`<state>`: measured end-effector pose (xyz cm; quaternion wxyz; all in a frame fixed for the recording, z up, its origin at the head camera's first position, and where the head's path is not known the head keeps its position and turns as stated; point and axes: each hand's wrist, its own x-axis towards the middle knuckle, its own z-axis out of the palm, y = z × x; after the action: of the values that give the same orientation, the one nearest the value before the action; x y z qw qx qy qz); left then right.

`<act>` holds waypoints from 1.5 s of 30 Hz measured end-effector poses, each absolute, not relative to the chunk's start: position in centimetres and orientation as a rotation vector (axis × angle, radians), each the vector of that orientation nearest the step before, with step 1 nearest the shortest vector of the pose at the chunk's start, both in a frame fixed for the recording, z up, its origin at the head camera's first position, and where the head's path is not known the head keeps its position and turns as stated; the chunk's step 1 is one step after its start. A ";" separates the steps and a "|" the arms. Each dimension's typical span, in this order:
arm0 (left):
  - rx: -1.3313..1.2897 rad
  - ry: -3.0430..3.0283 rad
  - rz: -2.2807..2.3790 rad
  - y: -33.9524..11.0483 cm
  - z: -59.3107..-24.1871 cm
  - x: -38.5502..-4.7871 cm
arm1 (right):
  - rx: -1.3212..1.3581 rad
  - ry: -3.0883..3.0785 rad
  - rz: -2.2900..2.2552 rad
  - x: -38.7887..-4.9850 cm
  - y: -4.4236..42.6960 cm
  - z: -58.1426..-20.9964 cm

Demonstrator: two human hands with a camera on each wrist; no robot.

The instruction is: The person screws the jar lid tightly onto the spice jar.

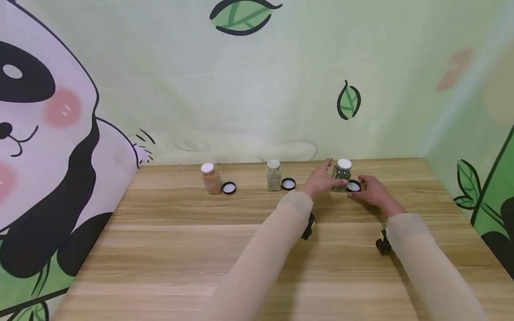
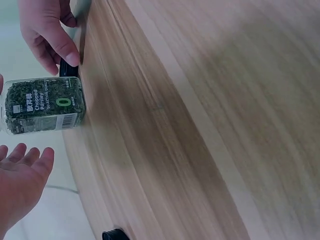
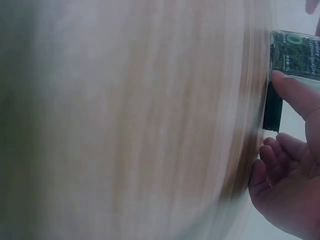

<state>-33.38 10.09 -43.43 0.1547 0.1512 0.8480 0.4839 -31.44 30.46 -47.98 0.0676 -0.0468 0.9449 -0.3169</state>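
Here, a squarish, clear, white-topped jar (image 2: 45, 102) of dark green parsley flakes stands upright on the wood-grained table (image 1: 180, 249), between the left hand's (image 1: 320, 179) spread thumb and fingers. The right hand's (image 1: 374, 191) parted digits bracket a shallow, round, black-rimmed lid (image 1: 354, 186); whether they touch it, I cannot tell.

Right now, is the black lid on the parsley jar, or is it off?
Off: the black lid lies on the table beside the parsley jar, whose white top shows.

Between the left hand (image 2: 24, 182) and right hand (image 2: 46, 29), a parsley jar (image 2: 44, 105) stands beside a black lid (image 2: 69, 69).
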 end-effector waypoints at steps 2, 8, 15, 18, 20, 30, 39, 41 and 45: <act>0.444 2.429 1.380 10.2 -43.4 -33.5 | -0.152 2.879 -0.949 -31.7 30.5 -48.4; 0.452 2.500 1.296 10.9 -43.4 -33.5 | -0.278 3.003 -0.986 -33.1 31.8 -50.8; 0.402 2.567 1.228 11.3 -43.6 -33.4 | -0.206 2.997 -0.942 -32.3 30.7 -49.3; 0.407 2.580 1.208 11.4 -43.9 -33.5 | -0.193 2.996 -0.906 -32.0 30.4 -49.0; 0.423 2.574 1.211 11.5 -44.1 -33.6 | -0.187 2.996 -0.890 -31.8 30.4 -49.0; 0.427 2.505 1.300 11.9 -44.8 -34.2 | -0.145 2.942 -0.926 -32.0 30.4 -48.7; 0.395 2.521 1.299 12.4 -46.2 -35.5 | -0.150 2.905 -1.006 -32.7 30.9 -48.9; 0.385 2.498 1.312 12.0 -44.9 -34.5 | -0.141 2.902 -1.005 -32.7 30.9 -48.9; 0.377 2.497 1.329 12.1 -45.0 -34.6 | -0.118 2.884 -1.017 -32.5 31.1 -48.9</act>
<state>-34.59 12.15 -45.05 0.1435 0.1306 0.8660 0.4609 -32.49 31.09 -48.87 0.0406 -0.0385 0.9416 -0.3319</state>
